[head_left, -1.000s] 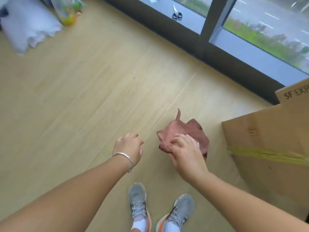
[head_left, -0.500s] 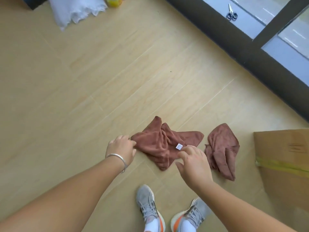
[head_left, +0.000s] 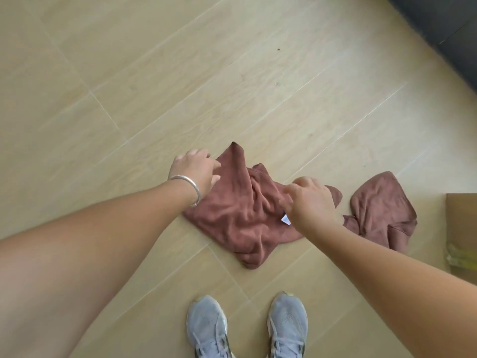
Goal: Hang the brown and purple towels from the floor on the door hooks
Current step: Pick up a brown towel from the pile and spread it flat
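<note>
A brown towel [head_left: 240, 215] lies crumpled on the wooden floor in front of my feet, with a small white label [head_left: 285, 219] on it. A second, purplish-brown towel [head_left: 379, 208] lies bunched just to its right. My left hand [head_left: 195, 169], with a silver bracelet on the wrist, hovers at the brown towel's upper left edge, thumb and fingers spread toward the cloth. My right hand [head_left: 312, 202] is over the brown towel's right end with its fingers bent down. The blur hides whether it pinches the cloth. No door hooks are in view.
My two grey shoes [head_left: 247, 329] stand just below the towels. A cardboard box [head_left: 462, 228] with yellow tape sits at the right edge. A dark window frame [head_left: 454, 34] runs across the top right corner. Wooden floor [head_left: 154, 73] stretches to the left and beyond.
My view has tilted down and closer to the floor. Both hands have moved forward over the brown towel, the left one from its left corner to its upper left edge.
</note>
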### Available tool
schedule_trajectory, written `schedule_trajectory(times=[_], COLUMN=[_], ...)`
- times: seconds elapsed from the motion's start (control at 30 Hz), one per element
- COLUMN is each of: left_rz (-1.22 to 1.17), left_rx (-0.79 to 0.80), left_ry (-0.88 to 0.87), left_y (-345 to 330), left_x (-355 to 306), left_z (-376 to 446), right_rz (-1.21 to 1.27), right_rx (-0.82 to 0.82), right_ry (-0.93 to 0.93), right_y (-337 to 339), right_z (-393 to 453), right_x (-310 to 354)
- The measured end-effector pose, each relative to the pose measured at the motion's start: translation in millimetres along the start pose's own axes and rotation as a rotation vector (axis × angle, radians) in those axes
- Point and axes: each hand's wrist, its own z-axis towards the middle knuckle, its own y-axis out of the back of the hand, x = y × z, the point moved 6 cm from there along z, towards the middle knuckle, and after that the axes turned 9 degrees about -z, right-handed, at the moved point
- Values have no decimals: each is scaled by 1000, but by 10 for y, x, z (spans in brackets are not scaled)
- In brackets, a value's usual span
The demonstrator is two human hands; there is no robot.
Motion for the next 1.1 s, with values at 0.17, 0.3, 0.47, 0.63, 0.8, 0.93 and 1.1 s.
schedule_trajectory(times=[0.17,0.3,0.47,0.63,0.8,0.93,1.1], left_rz=[27,242,377,356,261,197,187], left_rx=[-33,30,-18,9,-9,-46,-91], left_ry=[-180,-359,-401,-264,-187,-165,-109], left_y=[-427,-711,-731,-374,277,1058,2251], left_x=[-73,-172,-197,-90,3,-71,-100], left_z=[1063,1527,1533,965,30,-698,-1347], right_rz=[-88,-127,-125,-62,-134,-305,-544], right_rx=[-16,80,64,149,215,287,260], right_ry=[163,384,492,326,262,286,254], right_y=[-719,-1091,-1058,-649,72,868,2099], right_z=[848,1293,1301,878,158,-331,-632], right_x=[-99,-122,-57,-51,23,126,262])
